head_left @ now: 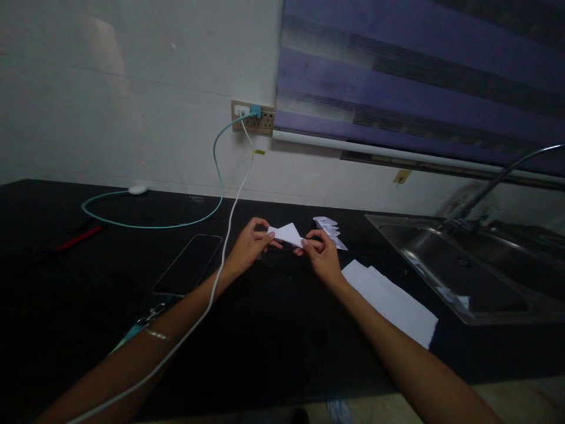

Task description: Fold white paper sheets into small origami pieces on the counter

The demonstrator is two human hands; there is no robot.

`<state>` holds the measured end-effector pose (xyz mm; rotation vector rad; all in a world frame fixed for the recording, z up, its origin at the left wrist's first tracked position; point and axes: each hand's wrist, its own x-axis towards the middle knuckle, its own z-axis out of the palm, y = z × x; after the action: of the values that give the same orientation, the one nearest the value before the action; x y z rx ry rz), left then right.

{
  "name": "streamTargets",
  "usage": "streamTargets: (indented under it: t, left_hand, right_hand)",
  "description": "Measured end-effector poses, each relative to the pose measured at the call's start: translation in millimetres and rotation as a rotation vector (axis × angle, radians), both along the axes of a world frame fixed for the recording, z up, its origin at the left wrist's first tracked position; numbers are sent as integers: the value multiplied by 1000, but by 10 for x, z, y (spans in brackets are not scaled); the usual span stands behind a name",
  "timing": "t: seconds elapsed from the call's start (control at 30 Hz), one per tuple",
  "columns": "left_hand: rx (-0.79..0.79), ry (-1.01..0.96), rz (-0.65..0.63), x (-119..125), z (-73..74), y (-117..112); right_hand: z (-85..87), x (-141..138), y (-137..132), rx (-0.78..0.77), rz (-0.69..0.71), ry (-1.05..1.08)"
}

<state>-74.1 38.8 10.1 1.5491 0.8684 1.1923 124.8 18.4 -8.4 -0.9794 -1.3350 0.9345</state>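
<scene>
Between my two hands a small folded piece of white paper is held just above the dark counter, a pointed flap standing up in its middle. My left hand pinches its left end between thumb and fingers. The right end is gripped by my right hand in the same way. Behind my right hand lies a group of folded white paper pieces, partly overlapping. White paper sheets rest flat beside my right forearm.
A phone lies left of my left forearm. A white cable runs across that arm to the wall socket; a teal cable loops on the counter. The steel sink and faucet are at right.
</scene>
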Motion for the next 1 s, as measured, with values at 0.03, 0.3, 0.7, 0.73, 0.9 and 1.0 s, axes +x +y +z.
streamTargets:
  t: [0.03,0.3,0.7,0.73,0.9,1.0]
  left_hand:
    - [3,-9,2,9,-4,7]
    - [-70,22,-84,154,-7,-62]
    - [11,193,-189,128,12,-167]
    - [-20,181,-186,133,26,-178]
    - [-192,106,-217,150,31,-160]
    - [-262,43,-234,129,-40,-79]
  right_hand:
    - [3,-1,0,1,-4,7]
    - [7,-33,-19,28,-31,43]
    - [-17,-112,-94,14,100,-13]
    - [-17,-110,-91,16,109,-4]
    - [-15,-103,-92,1,146,25]
    - [-2,-106,-102,-25,131,12]
